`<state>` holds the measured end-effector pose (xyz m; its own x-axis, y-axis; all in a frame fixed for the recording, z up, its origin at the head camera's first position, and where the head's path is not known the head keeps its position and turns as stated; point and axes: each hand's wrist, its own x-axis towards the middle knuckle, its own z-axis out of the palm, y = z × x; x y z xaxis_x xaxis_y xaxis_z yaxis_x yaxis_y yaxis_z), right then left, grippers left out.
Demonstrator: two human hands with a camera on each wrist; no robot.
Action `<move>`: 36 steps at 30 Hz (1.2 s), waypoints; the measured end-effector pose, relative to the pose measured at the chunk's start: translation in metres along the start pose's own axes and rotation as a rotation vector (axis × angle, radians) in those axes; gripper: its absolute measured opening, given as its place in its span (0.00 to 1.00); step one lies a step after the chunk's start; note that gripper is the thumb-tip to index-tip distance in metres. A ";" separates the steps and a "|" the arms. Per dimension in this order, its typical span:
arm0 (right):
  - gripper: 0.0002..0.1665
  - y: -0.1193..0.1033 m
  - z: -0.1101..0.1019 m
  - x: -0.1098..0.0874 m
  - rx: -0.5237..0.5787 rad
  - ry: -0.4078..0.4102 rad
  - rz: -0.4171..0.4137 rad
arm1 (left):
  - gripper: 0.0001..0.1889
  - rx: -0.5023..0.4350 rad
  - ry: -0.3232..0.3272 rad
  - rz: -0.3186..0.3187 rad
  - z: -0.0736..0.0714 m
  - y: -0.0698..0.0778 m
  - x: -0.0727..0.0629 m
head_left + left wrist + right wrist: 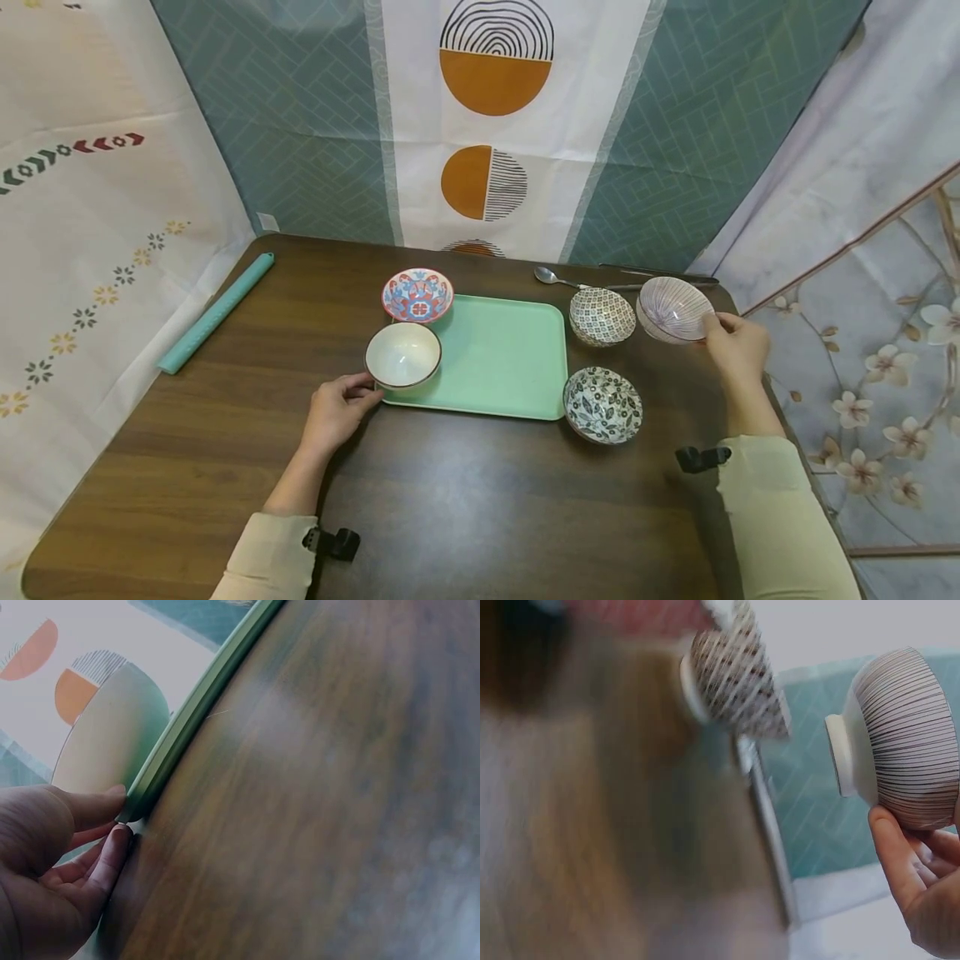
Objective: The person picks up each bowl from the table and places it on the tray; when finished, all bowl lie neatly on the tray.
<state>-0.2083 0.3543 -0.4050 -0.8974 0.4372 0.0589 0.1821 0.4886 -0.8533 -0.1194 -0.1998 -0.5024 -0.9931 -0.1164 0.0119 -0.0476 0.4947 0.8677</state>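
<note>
At the front left corner of the mint green tray [502,358], my left hand [339,410] pinches the rim, thumb above and fingers below in the left wrist view. A plain white bowl with a dark rim [403,357] stands on that corner, right by the fingertips. My right hand [738,346] grips a bowl with thin purplish stripes [672,308] by its side. In the right wrist view this striped bowl [911,742] is tilted and held up off the table, its foot showing. Left of it is a small brown-patterned bowl [602,317].
Behind the white bowl, a red and blue patterned bowl [417,295] overlaps the tray's back left corner. A black and white leaf-patterned bowl [603,406] sits by the front right corner. A spoon [558,277] lies at the back, and a teal roll [217,312] along the left edge.
</note>
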 end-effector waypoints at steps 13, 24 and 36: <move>0.18 -0.044 0.051 -0.023 -0.010 -0.042 -0.216 | 0.18 0.005 -0.002 0.023 0.000 0.001 -0.002; 0.19 -0.059 0.107 -0.037 0.059 -0.197 -0.240 | 0.18 -0.001 -0.006 0.019 0.000 0.000 -0.002; 0.18 -0.075 0.157 -0.053 0.040 -0.433 -0.211 | 0.17 -0.004 0.003 0.018 0.001 0.001 -0.002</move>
<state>-0.2370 0.1764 -0.4257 -0.9995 -0.0270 0.0192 -0.0301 0.5001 -0.8654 -0.1173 -0.1988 -0.5022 -0.9935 -0.1100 0.0294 -0.0290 0.4937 0.8691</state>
